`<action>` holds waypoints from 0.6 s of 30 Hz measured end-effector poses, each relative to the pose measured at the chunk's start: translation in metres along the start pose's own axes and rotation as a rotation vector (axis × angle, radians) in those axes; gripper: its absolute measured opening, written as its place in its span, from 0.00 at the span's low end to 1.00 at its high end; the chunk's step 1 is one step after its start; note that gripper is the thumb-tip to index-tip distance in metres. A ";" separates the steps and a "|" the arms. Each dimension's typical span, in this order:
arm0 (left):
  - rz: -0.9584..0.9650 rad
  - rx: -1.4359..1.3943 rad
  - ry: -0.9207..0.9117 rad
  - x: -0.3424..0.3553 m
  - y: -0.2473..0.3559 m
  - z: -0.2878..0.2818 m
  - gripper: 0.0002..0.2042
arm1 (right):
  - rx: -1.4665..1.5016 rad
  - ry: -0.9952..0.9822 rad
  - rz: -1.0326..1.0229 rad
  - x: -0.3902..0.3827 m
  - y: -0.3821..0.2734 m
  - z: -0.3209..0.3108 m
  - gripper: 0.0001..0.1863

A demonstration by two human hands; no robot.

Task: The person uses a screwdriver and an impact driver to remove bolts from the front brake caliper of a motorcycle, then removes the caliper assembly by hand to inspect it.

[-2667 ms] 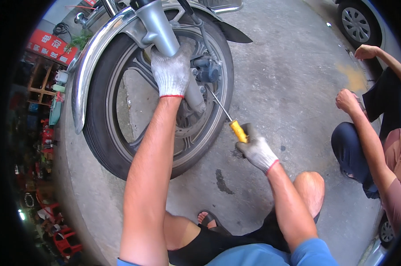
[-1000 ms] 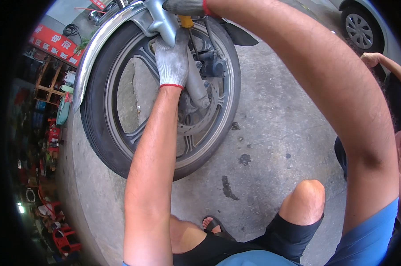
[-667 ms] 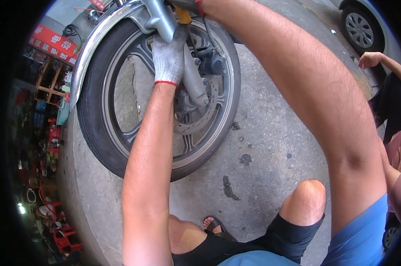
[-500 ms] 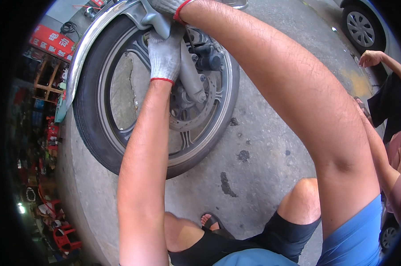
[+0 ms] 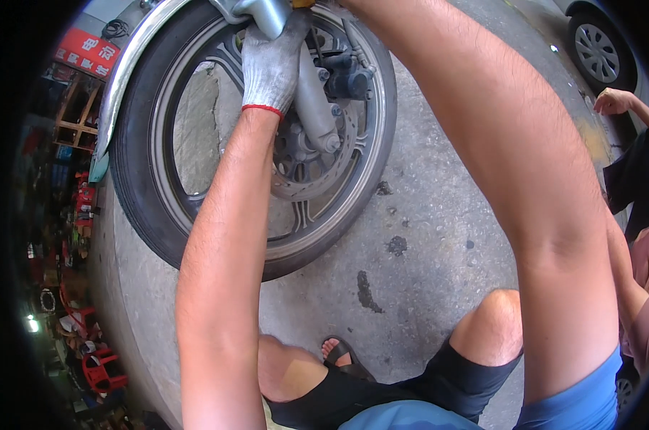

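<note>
My left hand, in a pale knitted glove with a red cuff, is closed round the motorcycle's front fork, its fingers partly behind the silvery upper cover. The spoked alloy front wheel stands behind it, with a brake disc and a dark caliper right of the fork. A yellow tool handle just shows at the top edge, where my right arm reaches up; my right hand is cut off by that edge. A chrome mudguard curves along the tyre's left side.
At the right a co-worker's hand, dark trousers and pink top show beside a parked car's wheel. Cluttered goods, red chairs and a red sign line the left. My knees and sandalled foot are on the concrete below.
My right hand, with the yellow-handled screwdriver, has risen from beside the lower fork to beyond the top edge. My left hand keeps its grip; the wheel sits farther up and left in view.
</note>
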State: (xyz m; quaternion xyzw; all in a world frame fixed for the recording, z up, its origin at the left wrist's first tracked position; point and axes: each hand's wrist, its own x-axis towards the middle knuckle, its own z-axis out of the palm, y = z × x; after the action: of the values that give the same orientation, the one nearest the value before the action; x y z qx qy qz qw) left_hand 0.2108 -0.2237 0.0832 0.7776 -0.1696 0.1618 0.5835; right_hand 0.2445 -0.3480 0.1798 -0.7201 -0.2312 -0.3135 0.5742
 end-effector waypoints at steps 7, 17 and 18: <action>0.019 -0.018 0.010 0.000 0.005 -0.001 0.17 | -0.192 0.391 0.101 -0.003 -0.011 0.010 0.17; 0.059 0.033 0.010 0.000 0.009 0.002 0.19 | 0.442 -0.201 0.087 0.007 0.008 -0.018 0.12; 0.019 0.022 0.027 -0.002 0.010 0.002 0.19 | 0.578 -0.189 0.229 0.009 0.009 -0.014 0.13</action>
State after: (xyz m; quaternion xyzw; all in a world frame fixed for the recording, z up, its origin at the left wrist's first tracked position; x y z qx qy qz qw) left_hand 0.2048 -0.2284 0.0906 0.7801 -0.1674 0.1795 0.5755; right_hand 0.2541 -0.3635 0.1820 -0.5744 -0.2805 -0.1003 0.7624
